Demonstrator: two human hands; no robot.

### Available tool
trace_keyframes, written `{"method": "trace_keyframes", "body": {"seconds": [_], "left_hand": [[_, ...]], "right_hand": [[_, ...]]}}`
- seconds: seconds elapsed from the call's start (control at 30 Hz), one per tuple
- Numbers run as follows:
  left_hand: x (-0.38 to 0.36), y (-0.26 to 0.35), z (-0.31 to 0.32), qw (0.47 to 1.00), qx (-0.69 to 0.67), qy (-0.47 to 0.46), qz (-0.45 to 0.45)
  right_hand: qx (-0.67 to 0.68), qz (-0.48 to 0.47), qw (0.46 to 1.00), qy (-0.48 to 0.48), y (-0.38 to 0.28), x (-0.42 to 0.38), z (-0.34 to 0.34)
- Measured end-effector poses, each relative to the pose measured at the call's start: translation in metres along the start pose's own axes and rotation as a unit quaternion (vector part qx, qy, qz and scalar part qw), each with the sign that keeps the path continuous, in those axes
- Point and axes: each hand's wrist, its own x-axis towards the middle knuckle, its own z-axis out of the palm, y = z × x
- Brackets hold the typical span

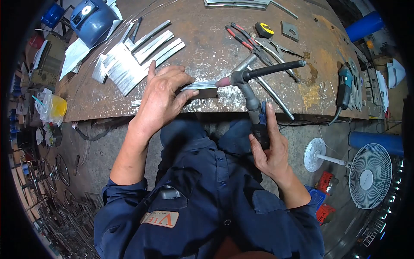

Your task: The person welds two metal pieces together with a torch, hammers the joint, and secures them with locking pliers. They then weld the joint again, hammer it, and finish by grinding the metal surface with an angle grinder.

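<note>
My left hand (161,88) pinches a stack of thin shiny metal strips (203,84) near the front edge of the table, thumb in front and fingers over the far side. Beneath the strips sits a darker metal block (208,93). In my right hand (276,151) is the handle of a TIG welding torch (248,86), index finger stretched along it beside a blue switch. The torch's pink nozzle (223,82) points left, at or very close to the strips' right end; contact cannot be made out. A long black back cap (276,69) sticks out to the right.
Metal plates (123,69) and cut bars (161,52) lie left on the rusty table (194,39), near a blue welding helmet (92,21). Red-handled pliers (248,41), a tape measure (264,30) and a steel tube (276,99) lie right. An angle grinder (344,86) rests farther right.
</note>
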Motion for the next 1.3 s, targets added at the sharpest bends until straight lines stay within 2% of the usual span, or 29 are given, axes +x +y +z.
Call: {"method": "trace_keyframes", "body": {"seconds": [0.1,0.23,0.4,0.6,0.7,0.83,0.9,0.97,1.03,1.3], "left_hand": [[0.000,0.000,0.000,1.000,0.001,-0.007,-0.007],[0.000,0.001,0.000,1.000,0.003,-0.007,-0.009],[0.000,0.003,-0.002,1.000,0.001,-0.015,-0.013],[0.000,0.001,-0.001,1.000,0.002,-0.013,-0.009],[-0.001,-0.002,0.001,1.000,0.001,0.001,-0.004],[-0.003,-0.016,0.011,0.999,0.013,0.017,0.030],[-0.001,-0.018,0.015,0.992,-0.011,0.081,0.092],[0.000,-0.002,0.001,1.000,-0.002,0.000,0.003],[0.001,-0.001,0.000,1.000,0.001,-0.007,0.004],[0.001,0.002,-0.002,1.000,-0.004,-0.008,-0.002]], "right_hand": [[-0.024,-0.036,0.999,0.020,-0.001,0.002,0.002],[-0.001,-0.013,1.000,0.010,-0.003,0.000,0.004],[-0.041,-0.052,0.997,0.048,-0.008,0.002,0.009],[-0.011,-0.008,1.000,0.027,-0.006,-0.003,0.008],[-0.019,-0.031,0.999,0.034,-0.008,0.001,0.006],[-0.050,-0.060,0.996,0.043,-0.004,0.002,0.008],[-0.046,-0.049,0.997,0.030,-0.004,0.002,0.006],[-0.004,-0.015,1.000,0.018,-0.003,-0.002,0.005],[-0.017,-0.045,0.998,0.036,-0.004,-0.001,0.006],[-0.013,-0.006,0.998,0.056,-0.003,-0.002,-0.001]]}}
